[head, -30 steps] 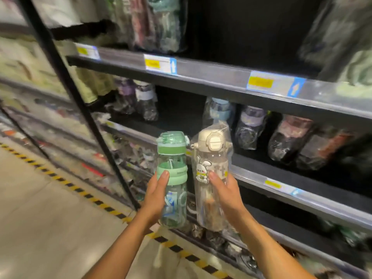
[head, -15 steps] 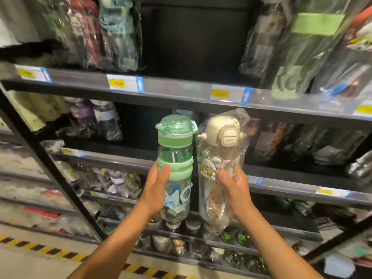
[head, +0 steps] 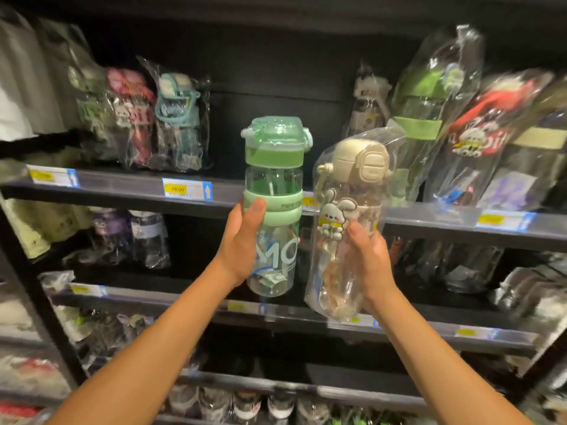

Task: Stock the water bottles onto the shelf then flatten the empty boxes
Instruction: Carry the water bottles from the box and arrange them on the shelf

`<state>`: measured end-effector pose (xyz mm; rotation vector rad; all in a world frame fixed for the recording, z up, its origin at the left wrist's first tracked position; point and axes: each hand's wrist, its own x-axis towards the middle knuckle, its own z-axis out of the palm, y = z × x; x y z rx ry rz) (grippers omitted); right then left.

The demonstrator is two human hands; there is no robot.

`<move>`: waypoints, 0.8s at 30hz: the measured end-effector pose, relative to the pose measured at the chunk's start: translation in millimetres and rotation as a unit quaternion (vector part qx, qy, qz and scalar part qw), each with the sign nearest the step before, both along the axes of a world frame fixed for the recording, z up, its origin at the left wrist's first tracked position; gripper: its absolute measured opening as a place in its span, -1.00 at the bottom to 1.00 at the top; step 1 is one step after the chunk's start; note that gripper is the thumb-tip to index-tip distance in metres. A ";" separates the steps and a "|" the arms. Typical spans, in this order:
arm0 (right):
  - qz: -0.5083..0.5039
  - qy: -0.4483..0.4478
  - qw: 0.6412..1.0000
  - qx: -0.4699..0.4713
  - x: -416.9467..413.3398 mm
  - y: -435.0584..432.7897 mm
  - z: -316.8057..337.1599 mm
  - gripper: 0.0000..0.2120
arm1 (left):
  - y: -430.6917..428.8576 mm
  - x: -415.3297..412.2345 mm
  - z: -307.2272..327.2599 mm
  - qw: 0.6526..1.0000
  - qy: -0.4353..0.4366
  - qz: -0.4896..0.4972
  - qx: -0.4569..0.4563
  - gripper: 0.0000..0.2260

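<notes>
Head view, facing a store rack. Left hand [head: 242, 240] grips a green bottle [head: 274, 191] round its lower half, with the thumb pressed on the pale green band and the other fingers curled behind, mostly hidden. The bottle is upright, with a clear body and a green flip lid, no bag on it. It is held in the air in front of the upper shelf [head: 122, 187] edge, lid above the rim, base just above the middle shelf [head: 184, 299] rim. Right hand [head: 368, 256] grips a beige bottle [head: 346, 228] sealed in a clear plastic bag, thumb on the front beside a white rabbit figure, the other fingers wrapped round the back, out of sight. This bottle tilts with its top leaning right, also in the air, lid above the upper shelf rim, base in front of the middle shelf rim. The two bottles are just beside each other, with a narrow gap between. Bagged bottles [head: 181, 118] stand on the upper shelf at left, and taller bagged bottles [head: 429, 118] lean at right; both held bottles sit in front of the dark stretch between these groups. A yellow and blue price tag [head: 186, 188] is on the upper rim, left of the green bottle. More bagged bottles on the middle shelf, blurred. A row of bottles [head: 245, 403] runs along the bottom, and a black post [head: 40, 302] stands at left
</notes>
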<state>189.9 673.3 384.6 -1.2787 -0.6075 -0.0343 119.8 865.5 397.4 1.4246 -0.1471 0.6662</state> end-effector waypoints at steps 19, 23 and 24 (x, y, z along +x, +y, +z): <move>-0.092 -0.170 0.981 0.015 59.8 37.0 154.2 -0.20 | 31.8 12.8 7.9 0.999 -0.003 0.024 -0.045 -0.17; -0.124 -0.167 0.977 -0.049 76.4 45.4 137.7 -0.20 | 41.4 9.7 8.2 0.999 -0.005 0.032 -0.034 -0.17; -0.131 -0.167 0.975 -0.069 79.9 46.9 133.5 -0.20 | 43.6 9.3 8.2 0.999 -0.005 0.031 -0.031 -0.16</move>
